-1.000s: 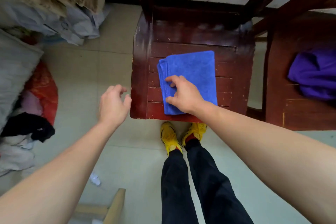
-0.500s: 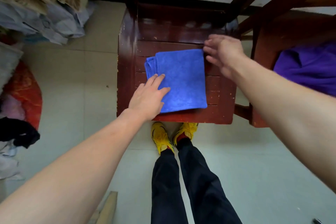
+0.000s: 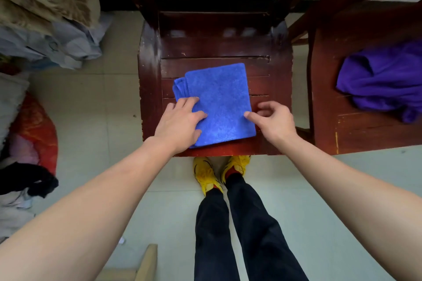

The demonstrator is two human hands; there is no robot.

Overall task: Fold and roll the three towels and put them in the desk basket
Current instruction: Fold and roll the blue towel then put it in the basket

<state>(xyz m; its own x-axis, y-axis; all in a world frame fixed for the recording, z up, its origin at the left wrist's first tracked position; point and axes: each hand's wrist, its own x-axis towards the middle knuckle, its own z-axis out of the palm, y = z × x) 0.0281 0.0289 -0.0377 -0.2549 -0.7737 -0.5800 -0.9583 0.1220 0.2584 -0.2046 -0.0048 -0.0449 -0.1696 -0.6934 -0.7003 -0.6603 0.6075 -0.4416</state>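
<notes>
The folded blue terry towel [image 3: 219,100] lies flat on the slatted, dark red lacquered wooden chair seat [image 3: 205,52]. It is roughly rectangular, with stacked layer edges showing at its 9 o'clock side. The left hand [image 3: 178,125] rests on the towel's 8 o'clock corner and hides it, fingers [image 3: 187,102] extended flat on the pile. The right hand [image 3: 276,123] sits at the towel's 4 o'clock edge. Its thumb tip touches that edge and the other fingers curl above the seat; whether they pinch fabric cannot be determined. A crumpled purple cloth [image 3: 383,84] lies at 3 o'clock on an adjacent wooden surface [image 3: 356,130], cut off by the frame.
</notes>
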